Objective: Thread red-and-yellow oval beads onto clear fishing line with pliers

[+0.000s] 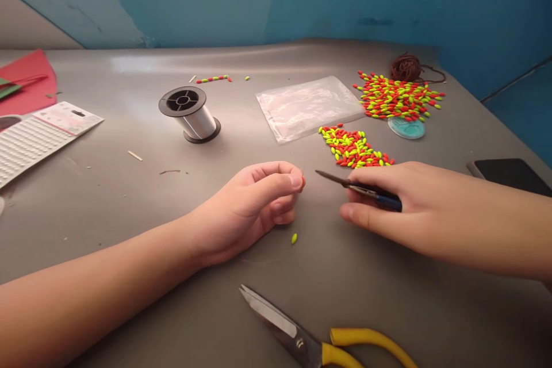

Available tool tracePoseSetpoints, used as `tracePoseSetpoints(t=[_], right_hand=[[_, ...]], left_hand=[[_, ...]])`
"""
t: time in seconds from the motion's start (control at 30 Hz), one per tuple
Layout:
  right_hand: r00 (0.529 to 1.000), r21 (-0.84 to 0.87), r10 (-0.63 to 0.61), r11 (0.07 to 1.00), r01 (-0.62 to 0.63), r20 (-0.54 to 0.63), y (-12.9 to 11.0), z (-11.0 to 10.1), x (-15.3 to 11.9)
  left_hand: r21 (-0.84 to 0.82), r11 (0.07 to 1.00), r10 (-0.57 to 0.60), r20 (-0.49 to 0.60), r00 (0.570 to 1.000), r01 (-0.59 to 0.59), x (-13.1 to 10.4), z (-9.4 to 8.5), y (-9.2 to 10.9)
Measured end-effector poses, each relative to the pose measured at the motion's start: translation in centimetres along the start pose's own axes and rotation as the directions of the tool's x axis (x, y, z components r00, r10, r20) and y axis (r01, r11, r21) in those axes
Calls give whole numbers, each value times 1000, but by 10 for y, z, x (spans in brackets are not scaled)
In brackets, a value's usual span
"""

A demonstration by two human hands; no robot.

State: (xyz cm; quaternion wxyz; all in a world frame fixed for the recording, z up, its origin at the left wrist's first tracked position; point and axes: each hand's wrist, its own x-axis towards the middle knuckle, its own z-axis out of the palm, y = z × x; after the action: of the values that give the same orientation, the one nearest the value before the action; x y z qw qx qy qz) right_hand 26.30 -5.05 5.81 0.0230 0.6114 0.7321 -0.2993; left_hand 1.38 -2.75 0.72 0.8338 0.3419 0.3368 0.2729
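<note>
My left hand (265, 198) is closed in a pinch on a small red bead (303, 182). A short, fine line end sticks up just above the bead. In my right hand (401, 207) is a pair of needle-nose pliers (375, 194) with dark blue handles. Its thin dark tip points left and stops a little short of the bead. One yellow-green bead (294, 238) lies on the table below my left fingers. Behind the pliers spreads a small pile of red and yellow-green beads (351, 148).
Scissors (297, 342) with yellow handles lie in front. A spool of clear line (196, 121) stands behind my left hand. Further back are a plastic bag (308, 109), a larger bead pile (394, 98), brown yarn (405, 67) and a bead row (213, 79). A phone (513, 175) is at right.
</note>
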Motion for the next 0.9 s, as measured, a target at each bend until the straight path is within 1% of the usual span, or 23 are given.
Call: tracePoseSetpoints(t=[0.1,0.27,0.43,0.6,0.8,0.9], right_hand=[[996,-20,64,998,-62,61,-5,-1,2],[998,-2,17,1000,-17,64,-10,4,4],[997,-12,32,999,-31,75,-12,5,4],[999,-48,39,998,-39,15,-11,5,4],[992,-31,59,998,-56,115,-15,7,4],[995,-40,42,998,-39,89,-16,10,4]], left_hand=[[33,999,-14,8,1000,14,-1,0,-1],[49,999,-17,20,1000,17,-2,0,-1],[50,999,-17,12,1000,17,-2,0,-2],[63,998,-11,10,1000,10,-2,0,-1],[91,996,-11,7,1000,10,-1,3,0],[130,991,-13,6,1000,12,-2,2,-1]])
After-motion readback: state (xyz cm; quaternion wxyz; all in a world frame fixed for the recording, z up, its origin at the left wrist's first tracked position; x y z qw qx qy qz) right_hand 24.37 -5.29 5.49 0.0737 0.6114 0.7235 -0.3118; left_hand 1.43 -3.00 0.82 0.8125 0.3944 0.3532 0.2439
